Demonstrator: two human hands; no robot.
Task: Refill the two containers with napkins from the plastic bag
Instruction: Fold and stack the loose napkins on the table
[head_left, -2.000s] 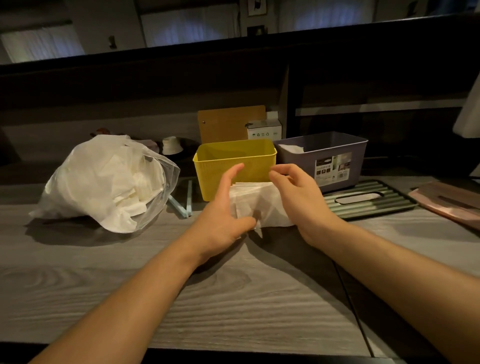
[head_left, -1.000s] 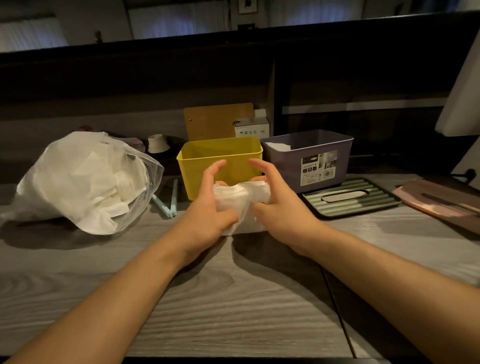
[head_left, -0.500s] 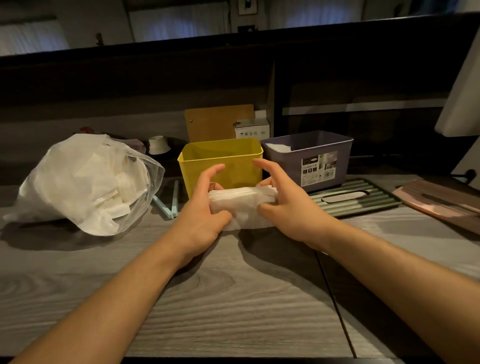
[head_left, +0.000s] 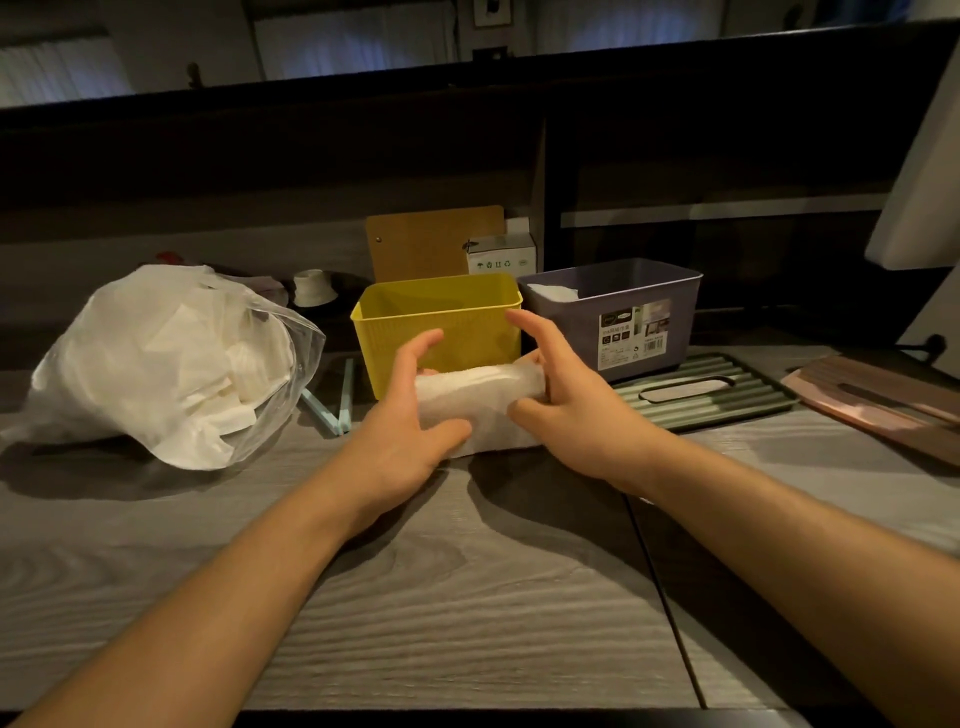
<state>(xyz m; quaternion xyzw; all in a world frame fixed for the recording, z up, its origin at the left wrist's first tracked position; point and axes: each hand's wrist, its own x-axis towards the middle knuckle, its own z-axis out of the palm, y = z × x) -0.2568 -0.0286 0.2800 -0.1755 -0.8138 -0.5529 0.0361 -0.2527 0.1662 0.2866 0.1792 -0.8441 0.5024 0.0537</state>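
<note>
We are seeing 1 plastic bag (head_left: 156, 364) lying at the far left of the grey wood-grain bench (head_left: 467, 597), bulging with white napkins and open toward the middle. Just right of it, 2 pale blue sticks (head_left: 332, 400) are lying on the bench.

Our left hand (head_left: 395, 441) is reaching forward, palm turned inward, its fingers (head_left: 415, 353) curling over the top of a bundle of napkins (head_left: 478, 400) while the thumb is pressing the near side. The bundle is sitting directly in front of the yellow container (head_left: 436, 322), and we cannot tell whether it is resting on the bench or lifted off it. Our right hand (head_left: 576, 410) is mirroring the left, gripping the bundle's right end, index finger stretching up and thumb underneath.

We are counting 2 containers: the yellow one and, touching its right side, a purple container (head_left: 618, 312) with some white napkin showing inside. Further right, 1 green ribbed lid (head_left: 701, 395) and 1 pink lid (head_left: 872, 400) are lying flat.
</note>
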